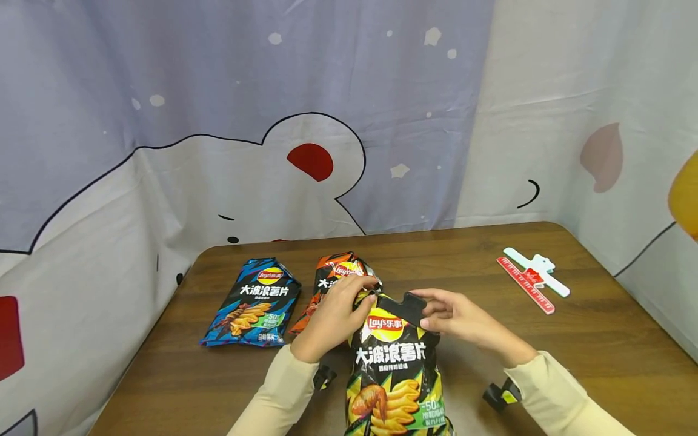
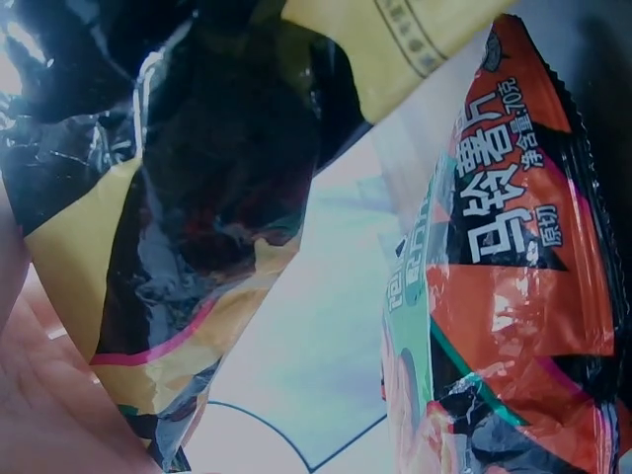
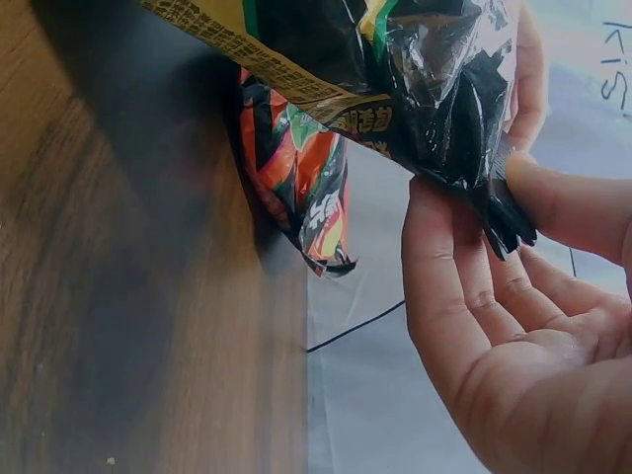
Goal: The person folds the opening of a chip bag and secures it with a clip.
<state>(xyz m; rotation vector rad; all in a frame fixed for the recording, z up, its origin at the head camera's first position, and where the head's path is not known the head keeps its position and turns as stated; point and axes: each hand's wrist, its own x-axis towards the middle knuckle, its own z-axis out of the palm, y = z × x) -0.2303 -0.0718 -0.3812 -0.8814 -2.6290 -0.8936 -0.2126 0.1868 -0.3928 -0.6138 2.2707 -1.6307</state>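
A black and yellow Lay's chip bag (image 1: 389,369) stands roughly upright at the table's front, its printed face toward me. Across its top right lies a black bag clip (image 1: 403,309). My right hand (image 1: 463,320) pinches the clip and bag corner between thumb and fingers, as the right wrist view shows at the clip's end (image 3: 506,217). At the bag's top left corner, my left hand (image 1: 339,315) grips the film with thumb and fingers. The left wrist view shows part of that hand (image 2: 59,395) against the crinkled bag (image 2: 178,178).
Behind the left hand lies an orange Lay's bag (image 1: 327,272), and a blue Lay's bag (image 1: 256,303) is farther left. A white clip (image 1: 537,270) and a red clip (image 1: 526,284) rest at the right on the wooden table (image 1: 436,260). A patterned curtain (image 1: 414,121) hangs behind.
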